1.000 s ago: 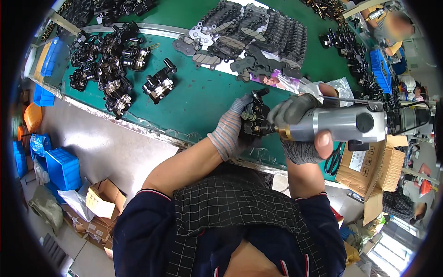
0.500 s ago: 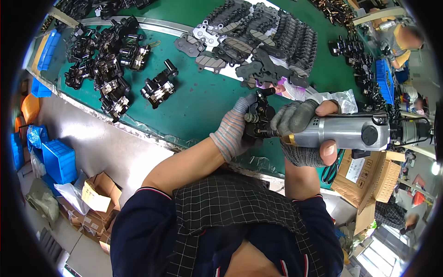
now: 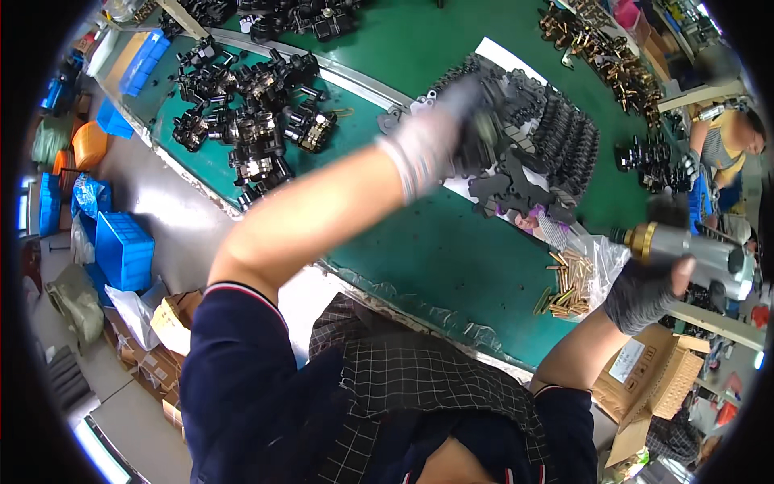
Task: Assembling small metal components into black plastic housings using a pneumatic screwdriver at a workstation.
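Observation:
My left hand (image 3: 423,149), in a striped glove, is raised over the left side of the brake pads and smeared by motion. Its fingers close around a black brake caliper (image 3: 477,133), also blurred. Out to the right, my right hand (image 3: 642,297), in a dark grey glove with bare fingertips, grips a silver power screwdriver (image 3: 685,248) with a brass-coloured collar. The tool's tip points left, above the bench's right side. Beneath the left hand lie rows of dark brake pads (image 3: 564,145) on a white sheet.
Black calipers (image 3: 254,121) are heaped on the green bench (image 3: 419,250) at the left. Brass-coloured pins (image 3: 571,282) lie beside a clear plastic bag (image 3: 606,262). An open cardboard box (image 3: 637,371) stands at lower right. Another person (image 3: 721,149) works at far right.
The screwdriver and caliper have come apart. My left hand has carried the caliper up toward the pads; my right hand has moved right with the screwdriver. The view has shifted, and the pins now show.

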`<move>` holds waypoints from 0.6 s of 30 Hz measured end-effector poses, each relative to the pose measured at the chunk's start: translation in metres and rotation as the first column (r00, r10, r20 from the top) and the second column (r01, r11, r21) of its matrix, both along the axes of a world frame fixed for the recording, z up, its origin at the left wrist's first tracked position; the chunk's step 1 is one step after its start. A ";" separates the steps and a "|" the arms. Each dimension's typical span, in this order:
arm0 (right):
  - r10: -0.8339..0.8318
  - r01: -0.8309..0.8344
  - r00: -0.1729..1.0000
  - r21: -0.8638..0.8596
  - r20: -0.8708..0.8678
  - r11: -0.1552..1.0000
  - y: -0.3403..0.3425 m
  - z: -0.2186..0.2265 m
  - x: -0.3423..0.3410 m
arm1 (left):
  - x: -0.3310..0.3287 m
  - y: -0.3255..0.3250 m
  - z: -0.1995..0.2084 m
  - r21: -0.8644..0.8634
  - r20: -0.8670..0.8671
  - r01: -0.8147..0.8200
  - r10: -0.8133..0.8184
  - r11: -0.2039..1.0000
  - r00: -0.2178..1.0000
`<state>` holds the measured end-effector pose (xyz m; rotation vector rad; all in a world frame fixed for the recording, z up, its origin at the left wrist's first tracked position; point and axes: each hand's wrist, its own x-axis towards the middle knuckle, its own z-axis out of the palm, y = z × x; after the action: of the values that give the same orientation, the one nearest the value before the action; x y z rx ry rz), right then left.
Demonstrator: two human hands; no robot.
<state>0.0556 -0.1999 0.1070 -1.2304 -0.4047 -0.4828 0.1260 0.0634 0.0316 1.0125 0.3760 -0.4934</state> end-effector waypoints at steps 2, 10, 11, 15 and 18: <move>-0.618 0.630 0.776 -0.206 0.128 0.749 -0.002 -0.010 -0.003 | 0.056 0.042 -0.003 -0.010 0.169 -0.191 0.190 0.982 0.967; -0.454 0.126 0.883 -0.869 -0.122 0.479 -0.026 -0.112 -0.050 | 0.103 0.127 0.044 0.261 0.141 -0.400 0.375 0.879 0.916; -0.348 0.146 0.937 -0.921 0.012 0.361 -0.016 -0.118 -0.046 | 0.093 0.147 0.014 0.386 0.487 -0.247 0.031 0.889 0.873; -0.232 0.163 0.963 -0.983 0.140 0.082 0.010 -0.144 -0.025 | -0.033 0.115 0.017 0.937 0.347 -0.159 -0.805 0.309 0.482; -0.202 0.175 0.962 -0.983 0.183 -0.057 0.031 -0.145 0.010 | -0.083 0.108 0.002 0.973 0.057 -0.219 -0.853 -0.068 0.518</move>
<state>0.0655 -0.1686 -0.0380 -2.8677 -0.5978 -0.3556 0.0430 0.1710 0.0333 2.7839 -0.6131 -0.1639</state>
